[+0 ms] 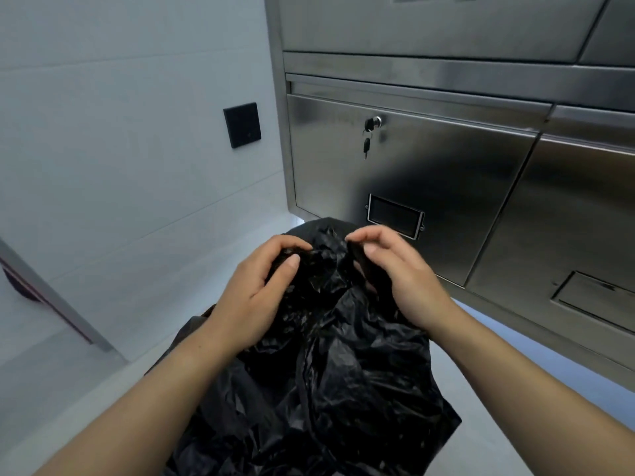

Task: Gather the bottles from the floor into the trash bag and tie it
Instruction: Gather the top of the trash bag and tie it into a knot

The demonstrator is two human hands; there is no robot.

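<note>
A black plastic trash bag (pixel 330 365) fills the lower middle of the head view, crumpled and bunched at its top. My left hand (pixel 254 290) pinches the gathered plastic at the bag's upper left. My right hand (pixel 395 273) grips a twisted strip of the bag's top at the upper right. The two hands are close together above the bag's mouth. No bottles show; whatever is inside the bag is hidden.
A stainless steel cabinet (pixel 446 173) with a key (pixel 367 146) hanging in its lock stands right behind the bag. A white tiled wall with a black square plate (pixel 242 125) is to the left. A door frame edge (pixel 51 297) shows at far left. Pale floor (pixel 536 379) lies on the right.
</note>
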